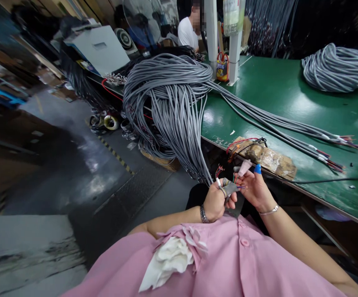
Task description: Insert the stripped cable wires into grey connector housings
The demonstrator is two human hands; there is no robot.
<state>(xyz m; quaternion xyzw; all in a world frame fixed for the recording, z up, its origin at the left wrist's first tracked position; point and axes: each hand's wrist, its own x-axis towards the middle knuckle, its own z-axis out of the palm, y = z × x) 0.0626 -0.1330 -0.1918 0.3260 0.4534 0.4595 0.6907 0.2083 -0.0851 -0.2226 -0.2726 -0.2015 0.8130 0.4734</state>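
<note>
My left hand [216,200], with grey wrapping at the thumb, is closed around the end of a grey cable. Thin coloured wires [241,187] stick out of that end towards my other hand. A second cable end with a white band and reddish wires [219,172] rises just above the left fingers. My right hand [258,190] is turned palm up, its fingers at the wire tips. Its blue-capped thumb stands apart from a finger wrapped in pink. A large bundle of grey cables [179,111] hangs over the bench edge down to my left hand.
On the green bench [278,99], several cable ends [290,128] with stripped wires lie to the right. A taped brown block [264,156] with a black cord sits at the front edge. A coiled grey bundle [336,68], a white post [211,37] and a seated person [187,33] are farther back.
</note>
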